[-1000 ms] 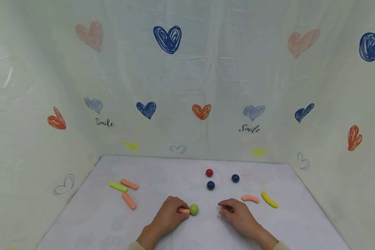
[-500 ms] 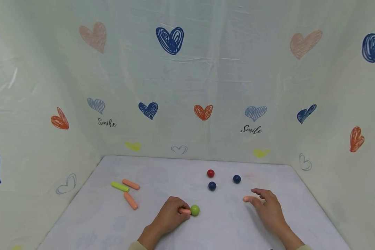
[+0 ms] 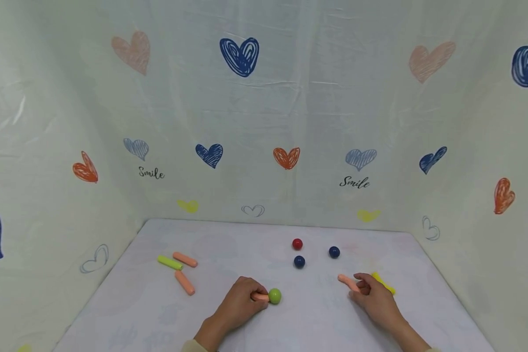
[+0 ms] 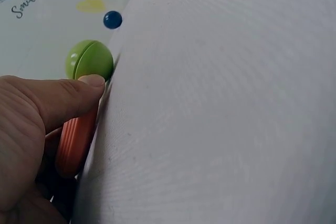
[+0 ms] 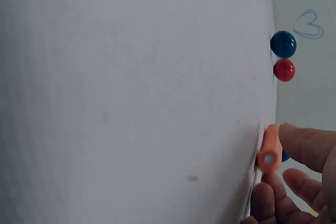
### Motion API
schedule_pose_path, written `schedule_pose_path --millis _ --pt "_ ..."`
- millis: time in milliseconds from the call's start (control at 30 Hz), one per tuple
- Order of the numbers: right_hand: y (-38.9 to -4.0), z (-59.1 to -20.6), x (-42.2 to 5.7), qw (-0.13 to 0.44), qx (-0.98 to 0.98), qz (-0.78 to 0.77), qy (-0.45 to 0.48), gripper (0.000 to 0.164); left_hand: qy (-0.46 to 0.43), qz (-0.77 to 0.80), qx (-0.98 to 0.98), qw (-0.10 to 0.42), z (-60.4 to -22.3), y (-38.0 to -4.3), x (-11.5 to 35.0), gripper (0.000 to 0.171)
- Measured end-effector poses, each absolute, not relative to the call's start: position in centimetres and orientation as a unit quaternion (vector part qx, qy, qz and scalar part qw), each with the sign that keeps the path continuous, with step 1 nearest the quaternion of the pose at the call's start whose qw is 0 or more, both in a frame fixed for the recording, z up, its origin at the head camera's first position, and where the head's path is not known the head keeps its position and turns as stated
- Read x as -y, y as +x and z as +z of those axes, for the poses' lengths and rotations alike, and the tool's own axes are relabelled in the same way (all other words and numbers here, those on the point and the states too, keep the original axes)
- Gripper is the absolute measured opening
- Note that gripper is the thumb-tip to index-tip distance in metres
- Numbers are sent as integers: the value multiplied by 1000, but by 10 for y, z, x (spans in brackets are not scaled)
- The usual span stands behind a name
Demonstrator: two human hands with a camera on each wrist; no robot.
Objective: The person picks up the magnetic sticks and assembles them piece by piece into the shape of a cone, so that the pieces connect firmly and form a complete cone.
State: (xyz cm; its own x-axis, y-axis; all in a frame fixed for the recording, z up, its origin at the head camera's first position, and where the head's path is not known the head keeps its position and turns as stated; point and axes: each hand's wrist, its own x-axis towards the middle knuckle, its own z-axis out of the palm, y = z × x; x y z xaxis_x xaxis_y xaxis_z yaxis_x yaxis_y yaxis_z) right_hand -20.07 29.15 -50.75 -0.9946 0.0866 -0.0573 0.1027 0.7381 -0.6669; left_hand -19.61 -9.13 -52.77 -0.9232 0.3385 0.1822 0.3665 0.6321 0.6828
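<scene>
In the head view, my left hand [image 3: 242, 303] pinches a short straight orange rod [image 3: 258, 297] low over the white table. A green ball [image 3: 275, 296] touches the rod's right end; a groove runs round the ball [image 4: 89, 59] in the left wrist view. My right hand [image 3: 377, 299] holds a curved orange rod [image 3: 348, 282] between thumb and fingers, its free end angled up and left. In the right wrist view this rod's near end [image 5: 269, 159] has a pale round spot at its centre. Partly behind the right hand lies a curved yellow rod [image 3: 384, 283].
A red ball [image 3: 297, 244] and two dark blue balls [image 3: 299, 262] sit toward the back of the table [image 3: 229, 244]. At the left lie a yellow-green rod [image 3: 169, 262] and two orange rods [image 3: 185, 283]. A heart-printed curtain [image 3: 264, 98] hangs behind.
My right hand has moved right from the middle to the curved orange rod and taken hold of it, turning the rod. The left hand stays on its rod.
</scene>
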Motion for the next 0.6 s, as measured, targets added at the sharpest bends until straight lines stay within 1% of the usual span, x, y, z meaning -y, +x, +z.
schedule_pose_path --millis 133,300,400,467,600 --pt "-200 -506 -287 34 -927 -373 30 62 -190 -383 904 9 -528 -196 91 14" --pt "-211 -500 -290 74 -938 -340 -14 82 -188 -385 904 -2 -527 -196 91 14" --pt "-218 -498 -293 100 -940 -324 -37 89 -191 -386 903 -7 -528 -197 92 14" --pt "-221 -498 -294 110 -939 -322 -44 89 -192 -386 902 -10 -528 -197 93 14" --pt "-225 -500 -293 116 -939 -322 -39 83 -195 -383 903 -12 -527 -196 94 14"
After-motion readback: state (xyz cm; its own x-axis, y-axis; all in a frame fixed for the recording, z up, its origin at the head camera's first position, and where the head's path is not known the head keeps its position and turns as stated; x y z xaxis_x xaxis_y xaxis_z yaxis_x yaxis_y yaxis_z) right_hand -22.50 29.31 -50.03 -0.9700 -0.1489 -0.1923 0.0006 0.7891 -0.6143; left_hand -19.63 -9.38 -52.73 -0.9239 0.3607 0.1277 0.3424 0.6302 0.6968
